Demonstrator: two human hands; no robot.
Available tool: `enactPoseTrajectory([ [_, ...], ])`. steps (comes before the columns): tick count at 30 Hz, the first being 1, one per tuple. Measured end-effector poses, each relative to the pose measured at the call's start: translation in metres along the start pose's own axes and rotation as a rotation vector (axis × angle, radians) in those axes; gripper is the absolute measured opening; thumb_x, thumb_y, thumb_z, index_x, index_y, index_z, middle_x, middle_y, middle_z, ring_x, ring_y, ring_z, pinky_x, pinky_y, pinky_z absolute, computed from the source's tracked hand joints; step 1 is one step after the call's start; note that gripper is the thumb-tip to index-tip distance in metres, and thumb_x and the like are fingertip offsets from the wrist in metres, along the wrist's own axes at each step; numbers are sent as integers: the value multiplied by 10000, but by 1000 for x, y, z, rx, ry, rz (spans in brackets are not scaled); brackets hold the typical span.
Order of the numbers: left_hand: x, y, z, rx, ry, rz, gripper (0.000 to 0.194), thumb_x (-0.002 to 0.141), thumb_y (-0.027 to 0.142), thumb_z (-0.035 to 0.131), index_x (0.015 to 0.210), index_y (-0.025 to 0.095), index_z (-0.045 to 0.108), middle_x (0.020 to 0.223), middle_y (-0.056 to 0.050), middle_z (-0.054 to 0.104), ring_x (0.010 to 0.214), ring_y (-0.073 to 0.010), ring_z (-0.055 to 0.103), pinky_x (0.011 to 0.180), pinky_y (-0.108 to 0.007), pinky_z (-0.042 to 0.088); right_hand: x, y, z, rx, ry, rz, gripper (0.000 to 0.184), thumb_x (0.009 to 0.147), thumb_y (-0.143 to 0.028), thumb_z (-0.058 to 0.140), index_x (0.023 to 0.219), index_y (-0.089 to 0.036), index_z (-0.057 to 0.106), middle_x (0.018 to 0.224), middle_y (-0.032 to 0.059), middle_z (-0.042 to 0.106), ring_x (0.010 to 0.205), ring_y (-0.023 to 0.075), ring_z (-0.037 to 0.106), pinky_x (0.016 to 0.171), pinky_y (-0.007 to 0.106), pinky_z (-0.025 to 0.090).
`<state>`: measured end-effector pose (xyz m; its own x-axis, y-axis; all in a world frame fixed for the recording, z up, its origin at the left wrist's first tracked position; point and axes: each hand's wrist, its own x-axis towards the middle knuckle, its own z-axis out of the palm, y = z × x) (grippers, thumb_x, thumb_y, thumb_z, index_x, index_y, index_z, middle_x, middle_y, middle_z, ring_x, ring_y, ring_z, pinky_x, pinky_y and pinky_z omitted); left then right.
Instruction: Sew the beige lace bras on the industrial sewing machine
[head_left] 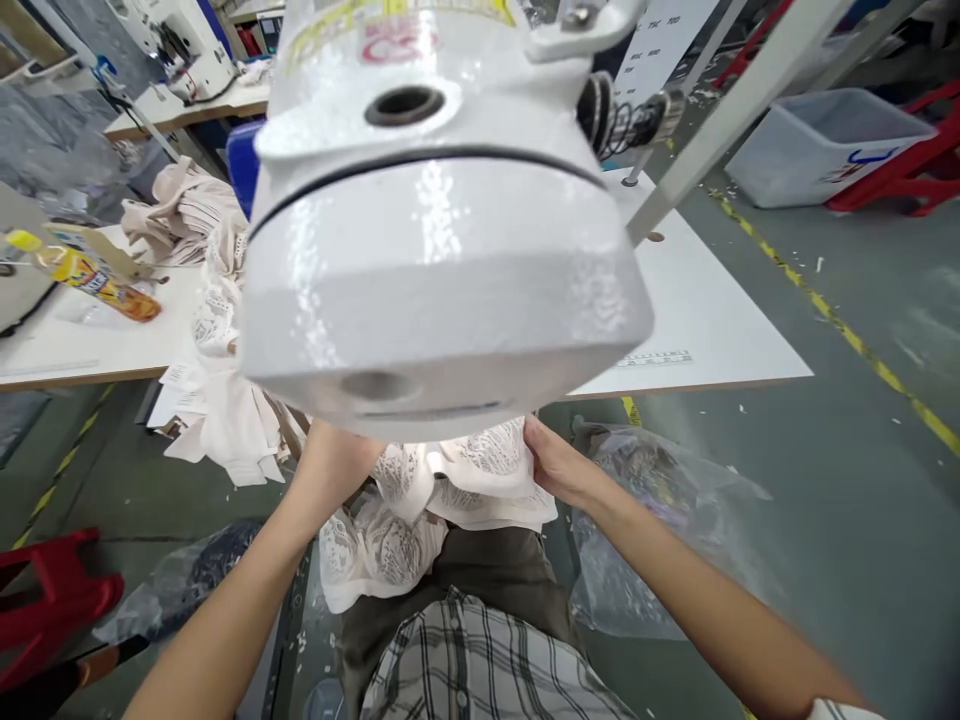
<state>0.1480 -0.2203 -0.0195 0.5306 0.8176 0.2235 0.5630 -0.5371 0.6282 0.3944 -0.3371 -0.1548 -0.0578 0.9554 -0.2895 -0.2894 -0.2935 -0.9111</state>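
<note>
A cream lace bra (491, 455) is stretched between my two hands, just below the white head of a sewing machine (450, 290). My left hand (341, 458) is at the bra's left side, its fingers mostly hidden under the machine head. At the right edge of the lace, my right hand (551, 460) is closed on the bra, thumb on top. Another cream lace bra (382, 550) hangs over my lap, below the held one. The needle area is hidden behind the machine head.
Piled cream bra pieces (217, 320) spill over the table edge at left, near a drink bottle (90, 280). The white tabletop (705, 310) extends right. Plastic bags (652, 530) lie on the floor; a red stool (52, 600) stands at lower left, a clear bin (825, 145) at upper right.
</note>
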Motion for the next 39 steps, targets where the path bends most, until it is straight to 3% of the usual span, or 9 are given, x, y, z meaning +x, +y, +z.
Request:
enactPoseTrajectory([
  [6, -2, 8, 7, -32, -10, -21, 223, 808, 196, 552, 650, 229, 398, 613, 3, 513, 665, -163, 542, 626, -255, 472, -12, -4, -4, 368, -20, 201, 496, 694, -493, 829, 1075, -212, 680, 1141, 89, 740, 1006, 275, 709, 863, 369, 579],
  [15, -15, -5, 0, 153, -58, -123, 120, 872, 259, 532, 776, 197, 569, 678, -31, 585, 703, -199, 583, 608, -280, 464, -14, -27, -16, 320, 156, 93, 369, 679, -364, 835, 985, -206, 703, 951, 65, 774, 812, 226, 734, 752, 330, 585],
  [20, -56, 20, -8, 193, 220, -41, 170, 913, 218, 548, 1079, 193, 572, 1002, -79, 639, 921, -199, 632, 714, -284, 521, -32, -52, -12, 243, 268, -95, 296, 691, -440, 827, 896, -253, 721, 817, 27, 755, 653, 188, 690, 633, 303, 556],
  [23, -77, 55, 0, 65, 225, 328, 387, 853, 152, 611, 1226, 175, 509, 1184, -136, 599, 1177, -250, 573, 956, -380, 516, -50, -70, 18, 88, -22, -184, 232, 709, -435, 822, 777, -234, 729, 704, -1, 713, 583, 153, 638, 554, 256, 499],
  [26, -81, 77, 8, 12, -42, 473, 535, 795, 329, 716, 1249, 144, 501, 1114, -143, 648, 1087, -290, 617, 931, -438, 526, -62, -87, 58, -260, -478, -257, 172, 851, -338, 708, 785, -182, 742, 721, 16, 710, 656, 140, 637, 609, 231, 471],
  [28, -76, 76, 10, 22, -254, 304, 366, 799, 417, 708, 1059, 182, 604, 838, -50, 685, 769, -221, 652, 706, -348, 541, -61, -92, 76, -448, -514, -314, 246, 938, -305, 589, 794, -164, 731, 713, 16, 693, 661, 117, 611, 617, 210, 436],
  [30, -70, 64, 8, -22, -354, 29, 200, 866, 410, 631, 849, 210, 638, 643, 16, 628, 558, -147, 572, 523, -256, 438, -54, -93, 81, -572, -358, -337, 325, 965, -330, 532, 743, -155, 693, 644, 2, 632, 595, 98, 543, 562, 201, 374],
  [34, -55, 34, 8, -137, -156, -301, 239, 906, 391, 569, 781, 203, 648, 664, 15, 632, 589, -125, 562, 520, -219, 390, -27, -87, 71, -738, -72, -309, 432, 915, -418, 569, 567, -168, 508, 526, -36, 434, 511, 87, 384, 502, 231, 253],
  [39, -38, 19, 22, -82, 23, -350, 463, 836, 358, 602, 481, 206, 346, 438, 50, 262, 458, -98, 281, 449, -249, 214, -2, -85, 63, -650, -14, -191, 525, 861, -548, 579, 521, -189, 402, 510, -40, 335, 517, 96, 322, 493, 246, 231],
])
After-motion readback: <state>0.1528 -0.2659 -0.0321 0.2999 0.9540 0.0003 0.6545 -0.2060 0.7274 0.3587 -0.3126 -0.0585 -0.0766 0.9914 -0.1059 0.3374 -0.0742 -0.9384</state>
